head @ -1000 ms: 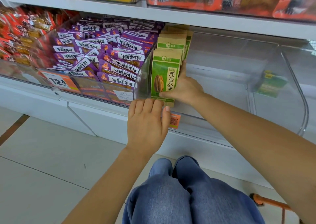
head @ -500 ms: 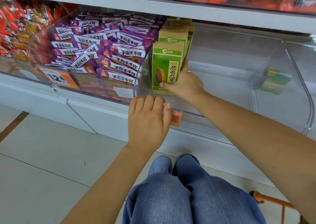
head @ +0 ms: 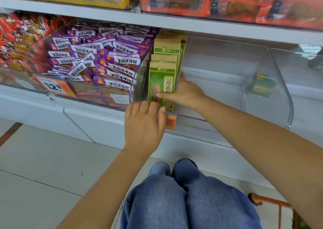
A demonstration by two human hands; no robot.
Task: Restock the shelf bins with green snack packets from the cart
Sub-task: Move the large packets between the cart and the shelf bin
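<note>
Several green and tan snack packets [head: 161, 79] stand upright in a row at the left end of a clear shelf bin [head: 227, 92], against its left wall. My right hand [head: 183, 92] reaches into the bin and grips the front packets, thumb across the face of the nearest one and fingers behind the stack. My left hand [head: 144, 123] rests on the bin's front lip just below the packets, fingers bent over the edge. The cart [head: 272, 204] shows only as an orange frame corner at the lower right.
A bin of purple packets [head: 97, 60] sits to the left, red packets [head: 15, 41] beyond it. Yellow and orange boxes fill the upper shelf. A green reflection shows on the clear divider [head: 262, 87] at right. My knees in jeans [head: 183, 193] are below.
My right hand has pressed the packets leftwards, and its thumb now lies across the front packet's face. The camera moved closer to the shelf. My left hand stays on the bin's lip.
</note>
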